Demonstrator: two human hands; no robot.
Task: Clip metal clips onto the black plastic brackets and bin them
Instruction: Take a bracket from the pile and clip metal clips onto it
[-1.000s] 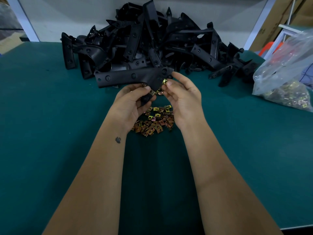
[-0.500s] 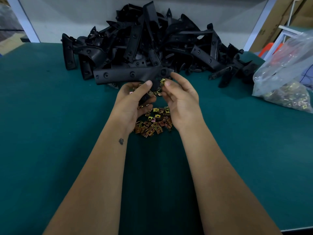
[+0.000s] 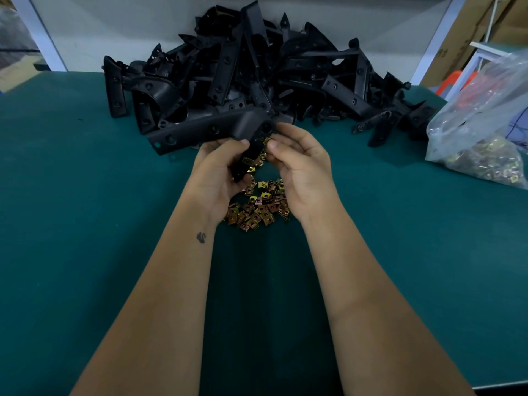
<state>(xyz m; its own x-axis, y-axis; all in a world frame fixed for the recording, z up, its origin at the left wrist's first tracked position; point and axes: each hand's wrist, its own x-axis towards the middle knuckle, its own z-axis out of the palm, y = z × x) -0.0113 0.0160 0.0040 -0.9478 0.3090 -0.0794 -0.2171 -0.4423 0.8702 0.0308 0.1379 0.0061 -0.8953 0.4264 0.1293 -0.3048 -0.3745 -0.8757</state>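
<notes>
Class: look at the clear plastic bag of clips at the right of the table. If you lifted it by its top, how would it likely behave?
The bag looks thin and crumpled, so it would probably go floppy and stretch. The clips heaped in its bottom would likely sag, shift and feel heavy for the bag's size. Sharp metal edges might puncture the film.

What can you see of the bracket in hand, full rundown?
The held black bracket is matte moulded plastic by the look, an angled piece: a long arm with round holes runs out left, a shorter leg drops between the hands. It is held above the green table, in front of the bracket pile. The left hand grips the lower leg; the right hand pinches a metal clip at its edge.
</notes>
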